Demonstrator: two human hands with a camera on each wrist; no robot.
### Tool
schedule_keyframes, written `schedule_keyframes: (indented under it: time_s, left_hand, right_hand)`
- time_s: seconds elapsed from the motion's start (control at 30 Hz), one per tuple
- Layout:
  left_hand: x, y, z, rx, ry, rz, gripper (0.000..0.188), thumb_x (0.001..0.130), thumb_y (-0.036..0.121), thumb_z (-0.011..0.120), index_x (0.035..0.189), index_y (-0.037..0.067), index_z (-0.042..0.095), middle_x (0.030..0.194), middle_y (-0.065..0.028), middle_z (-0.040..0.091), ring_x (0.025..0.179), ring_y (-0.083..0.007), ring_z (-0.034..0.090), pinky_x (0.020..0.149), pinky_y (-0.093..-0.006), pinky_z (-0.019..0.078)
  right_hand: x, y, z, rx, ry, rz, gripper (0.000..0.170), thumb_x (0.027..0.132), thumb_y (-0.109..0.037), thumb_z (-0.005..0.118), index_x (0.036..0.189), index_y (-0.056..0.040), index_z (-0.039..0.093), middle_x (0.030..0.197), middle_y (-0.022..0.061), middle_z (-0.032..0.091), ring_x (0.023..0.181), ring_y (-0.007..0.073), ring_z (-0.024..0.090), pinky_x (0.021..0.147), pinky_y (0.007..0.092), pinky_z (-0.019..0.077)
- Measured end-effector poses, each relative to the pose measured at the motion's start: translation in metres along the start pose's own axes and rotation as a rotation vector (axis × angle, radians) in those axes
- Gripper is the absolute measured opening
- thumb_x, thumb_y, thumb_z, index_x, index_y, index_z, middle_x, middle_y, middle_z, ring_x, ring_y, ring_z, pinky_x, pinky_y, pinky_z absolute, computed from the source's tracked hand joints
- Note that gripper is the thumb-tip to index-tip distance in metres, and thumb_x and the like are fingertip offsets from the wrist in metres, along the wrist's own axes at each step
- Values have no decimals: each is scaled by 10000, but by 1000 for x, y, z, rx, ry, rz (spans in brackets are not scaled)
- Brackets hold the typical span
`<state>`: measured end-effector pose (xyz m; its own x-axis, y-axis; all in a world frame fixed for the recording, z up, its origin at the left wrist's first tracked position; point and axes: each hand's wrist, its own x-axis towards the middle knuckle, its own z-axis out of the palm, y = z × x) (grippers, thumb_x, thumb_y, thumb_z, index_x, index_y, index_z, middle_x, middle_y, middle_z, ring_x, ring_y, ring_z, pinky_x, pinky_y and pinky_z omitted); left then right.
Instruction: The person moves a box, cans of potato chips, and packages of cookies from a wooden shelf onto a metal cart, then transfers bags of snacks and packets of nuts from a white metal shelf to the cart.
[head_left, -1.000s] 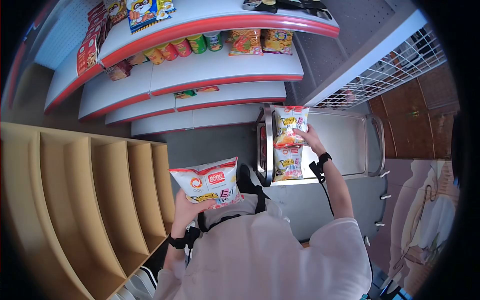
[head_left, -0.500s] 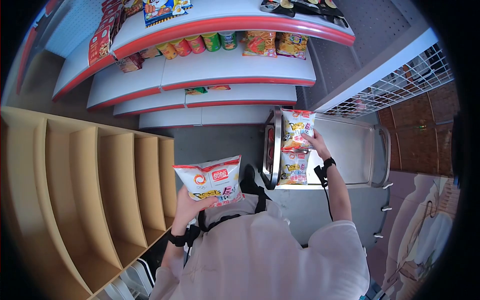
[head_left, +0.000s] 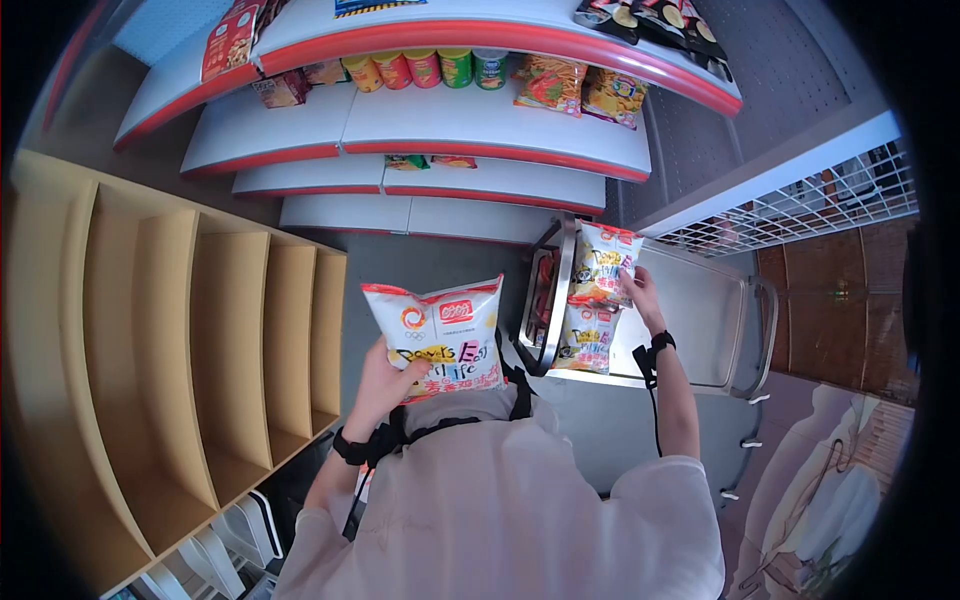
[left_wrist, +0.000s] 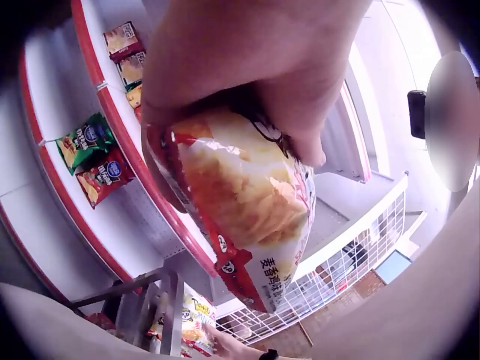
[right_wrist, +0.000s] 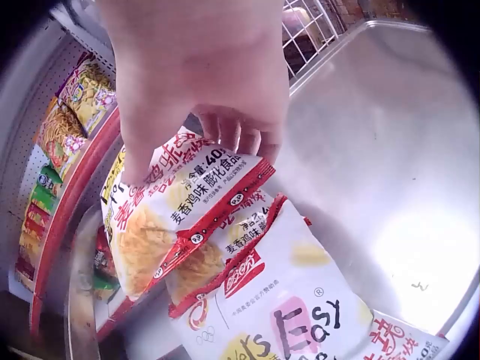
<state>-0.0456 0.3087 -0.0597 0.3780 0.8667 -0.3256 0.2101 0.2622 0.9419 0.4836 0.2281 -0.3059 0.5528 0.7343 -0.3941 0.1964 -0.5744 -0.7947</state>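
My left hand (head_left: 380, 383) grips a white and red snack bag (head_left: 435, 325) in front of my torso, thumb across its printed front. The left wrist view shows the side of this bag (left_wrist: 244, 195) below the palm. Over on the metal cart (head_left: 690, 310), my right hand (head_left: 643, 296) holds a matching snack bag (head_left: 605, 258) by its edge. Another snack bag (head_left: 585, 338) lies on the cart nearer to me. In the right wrist view, thumb and fingers pinch the held bag (right_wrist: 172, 210), with more bags (right_wrist: 277, 300) right under and beside it.
White shelves with red edges (head_left: 490, 150) stand ahead, holding canisters (head_left: 425, 68) and noodle-like snack bags (head_left: 550, 82). A wooden shelf unit (head_left: 230, 350) is on the left. White wire mesh (head_left: 800, 205) runs behind the cart on the right.
The head view has shifted, so the shelves sit higher and further right. My left hand has raised its bag slightly and turned the front more upward. My right hand stays at its bag.
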Motion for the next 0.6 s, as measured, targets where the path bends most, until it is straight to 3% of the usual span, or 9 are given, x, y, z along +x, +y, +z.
schedule_keyframes:
  time_s: [0.07, 0.13, 0.2, 0.3, 0.37, 0.43, 0.5, 0.6]
  left_hand:
    - [2, -9, 3, -35, -35, 27, 403, 883, 147, 684, 1209, -30, 525, 1114, -99, 656, 1038, -154, 604, 888, -323, 487]
    - [6, -6, 8, -6, -20, 57, 400, 907, 167, 651, 1227, -30, 516, 1117, -104, 654, 1046, -157, 600, 887, -322, 484]
    - [15, -6, 15, 26, -20, 155, 396, 965, 223, 563, 1259, -34, 500, 1111, -122, 656, 1043, -160, 601, 878, -314, 481]
    - [27, -1, 27, 10, -47, 130, 407, 983, 260, 529, 1263, -35, 497, 1107, -131, 660, 1029, -159, 607, 872, -316, 484]
    - [38, 0, 38, -3, -43, 188, 421, 1000, 287, 496, 1265, -40, 492, 1082, -145, 670, 990, -177, 632, 848, -325, 493]
    - [46, 7, 47, 31, -88, 191, 431, 1010, 314, 475, 1250, -44, 494, 1045, -161, 680, 951, -203, 659, 820, -331, 500]
    - [52, 11, 55, 2, -108, 196, 443, 1013, 341, 469, 1235, -42, 497, 1018, -175, 687, 939, -220, 675, 804, -333, 503]
    - [57, 16, 63, -85, -143, 129, 466, 1010, 371, 481, 1243, -32, 495, 1066, -164, 679, 974, -185, 658, 822, -324, 499]
  right_hand:
    - [6, -3, -5, -72, 76, -37, 793, 798, -417, 780, 1327, 75, 453, 1261, 230, 550, 1167, 278, 546, 889, 334, 498]
    - [-1, -42, -15, -138, 181, -190, 763, 821, -417, 758, 1332, 62, 455, 1297, 238, 533, 1238, 292, 502, 898, 352, 499]
    - [-11, -93, -23, -148, 156, -272, 734, 833, -412, 746, 1327, 52, 465, 1298, 226, 537, 1218, 280, 520, 896, 349, 502]
    - [-24, -163, -30, -185, 97, -398, 644, 860, -371, 727, 1317, 17, 492, 1268, 186, 571, 1158, 243, 568, 856, 328, 516]
    - [-36, -208, -32, -331, -23, -540, 602, 865, -339, 725, 1309, 3, 505, 1236, 158, 598, 1069, 205, 611, 828, 301, 517]
    - [-57, -248, -28, -334, -99, -487, 550, 889, -323, 699, 1306, -17, 514, 1188, 122, 630, 1002, 165, 629, 837, 296, 508]
    - [-68, -267, -21, -210, -441, -511, 514, 917, -340, 659, 1297, -23, 521, 1141, 104, 650, 946, 146, 639, 852, 293, 501]
    - [-110, -264, 4, -14, -729, -548, 483, 943, -293, 623, 1328, -31, 494, 1135, 94, 645, 1064, 162, 611, 923, 316, 490]
